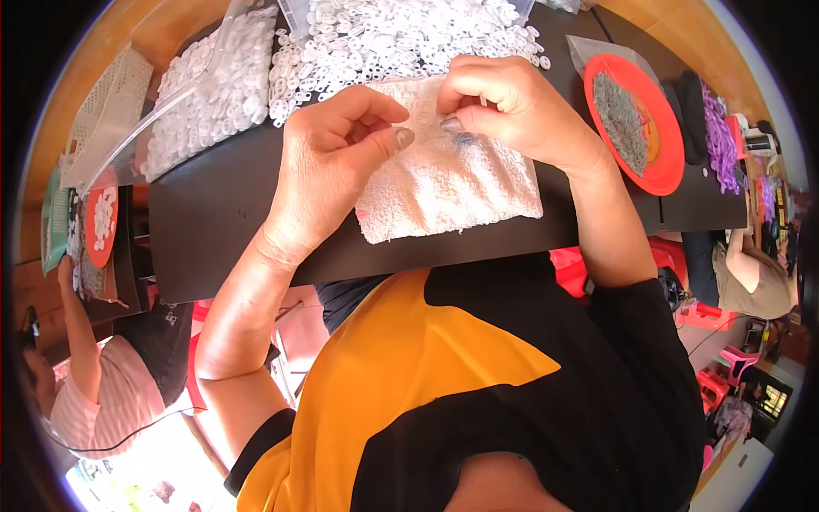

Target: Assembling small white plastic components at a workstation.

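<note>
Above a cream towel [426, 196] on the dark table I hold both hands, close together. My left hand [328, 145] has its fingers curled, with thumb tip and index tip a little apart and nothing visible between them. My right hand [503, 107] is closed in a pinch, thumb against index finger. A sliver of something white shows between its fingers, too small to name. Below that pinch, a small dark bluish patch or bits [463, 139] lie on the towel. Beyond my hands spreads a heap of small white plastic pieces with holes [392, 43].
A clear bag of white pieces [213, 85] lies at the far left. To the right stands a red plate [670, 162] with small grey metal-looking parts [618, 119]. Purple pieces [721, 136] lie further right. One person [119, 384] sits left, another [755, 277] right.
</note>
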`<state>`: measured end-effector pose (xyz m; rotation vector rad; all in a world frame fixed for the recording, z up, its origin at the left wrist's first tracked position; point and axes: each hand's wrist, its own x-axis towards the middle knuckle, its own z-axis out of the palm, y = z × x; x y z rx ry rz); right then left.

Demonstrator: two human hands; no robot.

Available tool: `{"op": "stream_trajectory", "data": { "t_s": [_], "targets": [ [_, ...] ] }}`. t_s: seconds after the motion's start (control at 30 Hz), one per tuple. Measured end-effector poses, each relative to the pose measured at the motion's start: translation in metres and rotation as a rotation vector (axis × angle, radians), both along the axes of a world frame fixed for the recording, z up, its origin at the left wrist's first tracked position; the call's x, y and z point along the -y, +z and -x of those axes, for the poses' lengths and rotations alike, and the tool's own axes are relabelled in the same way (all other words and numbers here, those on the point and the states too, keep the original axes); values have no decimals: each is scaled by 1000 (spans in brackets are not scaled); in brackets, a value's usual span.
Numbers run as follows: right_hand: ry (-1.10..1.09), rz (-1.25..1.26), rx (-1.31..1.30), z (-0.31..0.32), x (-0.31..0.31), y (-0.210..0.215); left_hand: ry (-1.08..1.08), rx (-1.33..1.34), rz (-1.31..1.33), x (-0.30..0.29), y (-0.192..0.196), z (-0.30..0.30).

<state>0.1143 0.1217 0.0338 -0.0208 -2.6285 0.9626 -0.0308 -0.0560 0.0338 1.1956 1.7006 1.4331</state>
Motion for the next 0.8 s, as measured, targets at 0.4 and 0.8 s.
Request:
{"op": "stream_trajectory", "data": {
  "t_s": [0.4,0.8],
  "targets": [
    [26,-93,-164,-6,0,-2,-71,405,228,-29,3,-11],
    [-28,95,-253,-7,11,3,26,638,110,-21,-1,-26]
  ]
}}
